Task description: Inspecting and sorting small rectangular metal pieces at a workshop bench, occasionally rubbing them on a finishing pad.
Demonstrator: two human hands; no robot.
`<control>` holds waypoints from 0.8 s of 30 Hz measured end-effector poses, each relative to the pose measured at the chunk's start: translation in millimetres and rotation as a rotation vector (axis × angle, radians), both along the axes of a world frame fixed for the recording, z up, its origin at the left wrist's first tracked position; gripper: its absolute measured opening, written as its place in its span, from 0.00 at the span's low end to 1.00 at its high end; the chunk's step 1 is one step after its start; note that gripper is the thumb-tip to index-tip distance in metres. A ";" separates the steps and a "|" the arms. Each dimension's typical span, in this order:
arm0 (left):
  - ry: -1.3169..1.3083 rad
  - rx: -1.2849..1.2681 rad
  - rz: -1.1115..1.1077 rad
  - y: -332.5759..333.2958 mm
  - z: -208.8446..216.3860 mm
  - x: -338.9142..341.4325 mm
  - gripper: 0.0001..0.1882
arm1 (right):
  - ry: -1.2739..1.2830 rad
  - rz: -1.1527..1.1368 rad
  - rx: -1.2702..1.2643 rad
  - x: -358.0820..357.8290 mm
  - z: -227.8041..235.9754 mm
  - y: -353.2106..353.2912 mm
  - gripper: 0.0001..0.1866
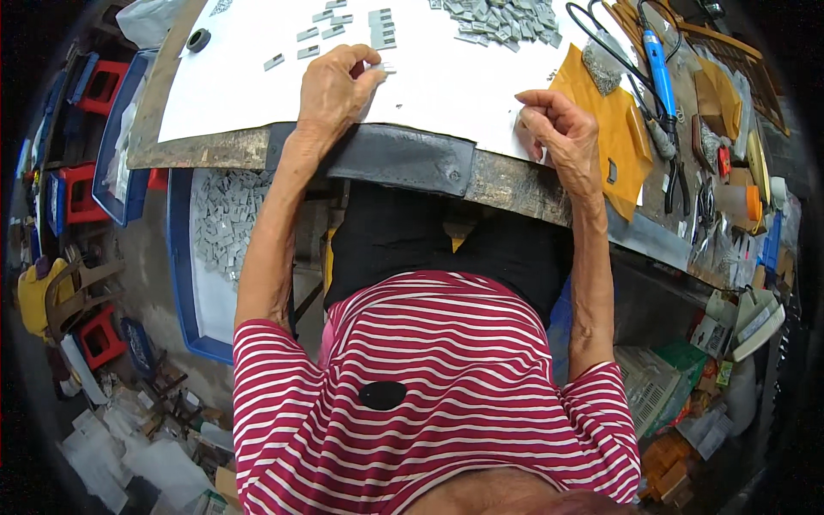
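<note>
My left hand (333, 90) rests over the white paper (232, 99) with thumb and fingers pinched on a small light-grey piece (388, 68). To the right, my right hand (562, 129) is held above the paper's near edge, its fingertips drawn together. Whatever it pinches, if anything, is too small to make out. Just beyond my left hand lie several small grey rectangular pieces (308, 34) with dark recesses, and a short stack of them (382, 29). Farther back is a heap of similar grey pieces (505, 19). A tiny dark bit (399, 106) lies between my hands.
A blue electric screwdriver (657, 69) lies at right with its black cord. Beside it are a yellow envelope (601, 116), a clear bag of tiny metal parts (605, 69) and pliers (676, 184). A black ring (198, 39) sits far left. Below left, a blue-rimmed tray (182, 283) holds grey pieces.
</note>
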State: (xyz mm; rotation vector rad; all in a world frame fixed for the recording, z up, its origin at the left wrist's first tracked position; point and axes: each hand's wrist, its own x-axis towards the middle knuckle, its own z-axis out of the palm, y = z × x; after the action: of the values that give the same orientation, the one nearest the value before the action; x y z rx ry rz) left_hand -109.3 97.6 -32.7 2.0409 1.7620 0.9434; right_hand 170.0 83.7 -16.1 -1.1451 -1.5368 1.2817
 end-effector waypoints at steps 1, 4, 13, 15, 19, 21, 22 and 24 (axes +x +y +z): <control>-0.006 0.004 0.002 0.3 -1.4 0.1 0.12 | -0.009 -0.006 0.001 0.1 0.7 -0.6 0.11; -0.021 -0.003 0.000 -1.5 -2.2 0.4 0.11 | -0.027 -0.011 0.006 -0.3 2.4 -1.7 0.11; 0.026 0.161 -0.045 -2.8 -5.4 2.2 0.09 | -0.022 -0.012 -0.011 2.0 3.4 -3.7 0.11; 0.030 0.159 -0.046 -2.5 -5.3 2.8 0.09 | -0.026 -0.014 -0.005 2.8 5.0 -5.0 0.11; 0.090 0.151 -0.032 -5.3 -2.0 7.5 0.09 | -0.021 -0.022 0.007 6.3 4.1 -7.7 0.11; 0.140 0.159 -0.024 -5.4 -1.1 8.7 0.09 | -0.035 -0.026 -0.002 9.1 5.4 -9.2 0.11; 0.162 0.163 -0.028 -5.4 -1.6 7.4 0.09 | -0.048 -0.028 -0.013 10.1 5.7 -10.0 0.10; 0.185 0.167 -0.033 -5.7 -2.7 6.2 0.09 | -0.029 -0.034 -0.014 11.3 4.6 -11.6 0.10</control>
State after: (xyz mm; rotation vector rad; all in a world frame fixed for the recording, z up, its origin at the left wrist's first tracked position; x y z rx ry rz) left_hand -103.1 91.8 -35.4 2.3216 1.7871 0.9476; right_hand 181.3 72.1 -11.5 -1.1991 -1.5253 1.2603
